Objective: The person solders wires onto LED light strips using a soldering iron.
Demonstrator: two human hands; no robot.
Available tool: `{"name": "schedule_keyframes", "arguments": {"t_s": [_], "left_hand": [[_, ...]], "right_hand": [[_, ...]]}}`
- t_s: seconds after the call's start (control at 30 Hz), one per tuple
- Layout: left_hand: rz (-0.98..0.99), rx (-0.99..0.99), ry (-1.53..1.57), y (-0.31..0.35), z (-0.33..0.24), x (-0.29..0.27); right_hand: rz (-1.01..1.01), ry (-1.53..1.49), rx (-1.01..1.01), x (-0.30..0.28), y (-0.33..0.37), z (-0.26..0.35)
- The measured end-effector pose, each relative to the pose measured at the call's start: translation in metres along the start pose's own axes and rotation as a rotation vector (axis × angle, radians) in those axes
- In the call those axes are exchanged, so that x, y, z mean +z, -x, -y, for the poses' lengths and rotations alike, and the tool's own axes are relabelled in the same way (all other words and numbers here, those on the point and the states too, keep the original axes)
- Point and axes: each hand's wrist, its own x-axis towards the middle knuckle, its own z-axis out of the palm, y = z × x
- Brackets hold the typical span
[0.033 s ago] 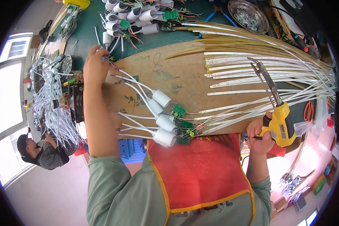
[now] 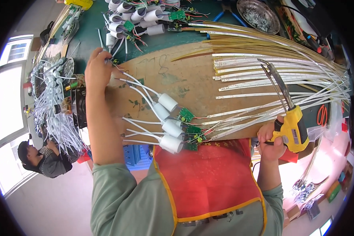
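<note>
The right hand (image 2: 270,138) is gripping a yellow soldering gun (image 2: 295,129), pointing it out over white strips (image 2: 240,61), probably keeping heat off the apron (image 2: 208,177); the left hand (image 2: 98,70) is holding its fingers curled beside piled white sockets (image 2: 153,15), its grasp too hidden to tell.

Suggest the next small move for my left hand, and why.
Probably bring your left hand from beside the white sockets toward the loose white strips: small wired parts show at it, your right hand holds the yellow soldering gun, and several strip ends on the board have no socket attached.
</note>
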Motion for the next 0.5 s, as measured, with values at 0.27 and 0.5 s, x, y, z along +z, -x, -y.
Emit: {"name": "schedule_keyframes", "arguments": {"t_s": [0.27, 0.5], "left_hand": [[0.034, 0.445, 0.155, 0.05, -0.104, -0.042], [0.239, 0.687, 0.276, 0.068, -0.162, -0.038]], "right_hand": [[-0.001, 0.102, -0.034, 0.004, -0.001, -0.001], [0.027, 0.014, -0.005, 0.009, -0.004, 0.003]]}}
